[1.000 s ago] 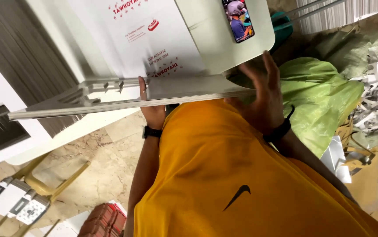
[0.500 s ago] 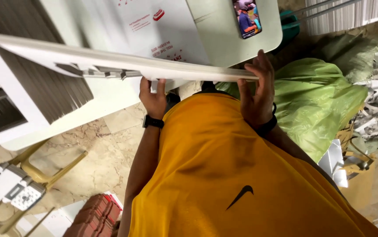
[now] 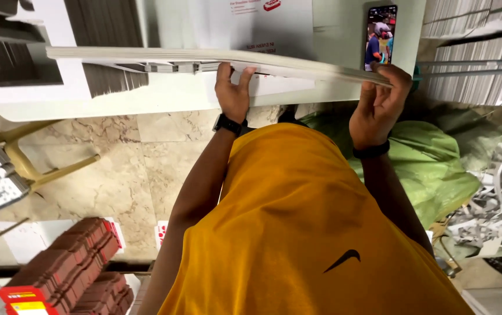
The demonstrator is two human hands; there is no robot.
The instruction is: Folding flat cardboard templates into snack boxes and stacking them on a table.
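White card sheets (image 3: 163, 57), stacked flat and thin, are held edge-on across the upper frame, running from 9 o'clock toward 3 o'clock with a slight downward slope to the right. The near long edge is gripped at two points. The left hand (image 3: 231, 93) is pressed to the stack's underside near 12 o'clock, fingers curled up over the edge, a black watch (image 3: 227, 124) at the wrist. The right hand (image 3: 379, 105) is wrapped around the right end at 2 o'clock, fingers closed over the top face, a dark band (image 3: 371, 151) at the wrist. Behind the stack a white table (image 3: 146, 102) is seen, with a phone (image 3: 381, 36) lying on it. Open marble floor (image 3: 122, 169) is seen at 8 o'clock; a green sack (image 3: 437, 169) crowds 3 o'clock, red-brown bundles (image 3: 70, 262) lie at 7 o'clock.
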